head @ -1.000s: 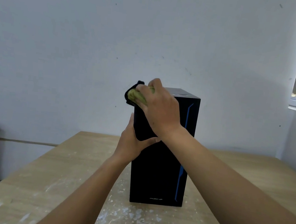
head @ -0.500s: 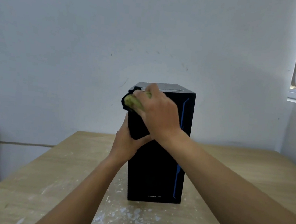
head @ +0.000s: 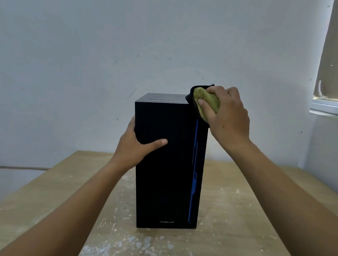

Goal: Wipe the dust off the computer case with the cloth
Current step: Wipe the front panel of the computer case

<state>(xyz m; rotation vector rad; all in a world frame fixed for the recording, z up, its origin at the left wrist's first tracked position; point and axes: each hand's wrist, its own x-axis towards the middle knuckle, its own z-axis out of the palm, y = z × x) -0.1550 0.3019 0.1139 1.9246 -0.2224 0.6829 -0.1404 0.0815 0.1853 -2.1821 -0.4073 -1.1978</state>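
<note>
Computer case: a black tower standing upright in the middle of the light wooden surface, with its front panel facing me.
Blue stripe: runs down the right side of the front panel, from just under the cloth to near the bottom.
Lettering: a small pale mark low on the front panel, too small for me to read.
Cloth: yellow-green with a dark edge. It is bunched up on the case's top right front corner and laps a little over the top and the front.
Right hand: my fingers curl round the cloth and hold it against that corner, and my thumb lies on its near face.
Left hand: grips the left front edge of the case in its upper half. My thumb lies flat across the front panel, and my fingers go round the left side, out of my sight.
Hands: well apart, one at each side of the case, the left lower than the right.
White specks: scattered over the surface, thickest on the near part in front of the case.
Wall: pale, with a few small dark marks, rising behind the far edge of the surface.
Window: at the far right, with a white sill and a pale covering over the pane.
</note>
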